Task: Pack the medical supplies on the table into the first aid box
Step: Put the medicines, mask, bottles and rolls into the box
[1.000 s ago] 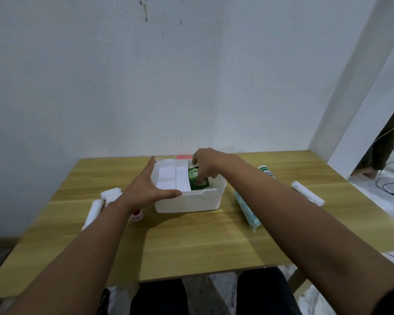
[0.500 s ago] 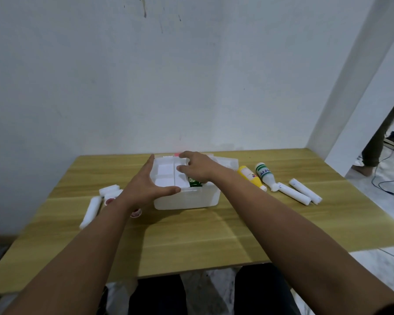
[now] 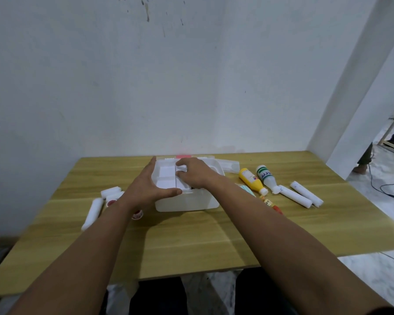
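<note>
The white first aid box (image 3: 187, 202) stands in the middle of the table, with a white inner tray (image 3: 166, 178) sitting in its top. My left hand (image 3: 149, 187) grips the box's left end, thumb along the front rim and fingers along the left side. My right hand (image 3: 196, 176) lies over the box, its fingers curled on the tray's middle ridge. To the right lie a yellow bottle (image 3: 251, 181), a white bottle with a green label (image 3: 266, 178) and two white rolls (image 3: 292, 196). More white rolls (image 3: 92, 213) lie to the left.
The box's lid (image 3: 229, 164) lies behind the box at the right. A teal packet (image 3: 247, 189) and a small orange tube (image 3: 271, 204) lie beside my right forearm. Small red-marked items (image 3: 137, 215) sit under my left wrist. A wall stands just behind the wooden table (image 3: 191, 242).
My right hand has left the green pack inside the box and moved left onto the tray's middle ridge. The green pack is now hidden. My left hand has stayed on the box.
</note>
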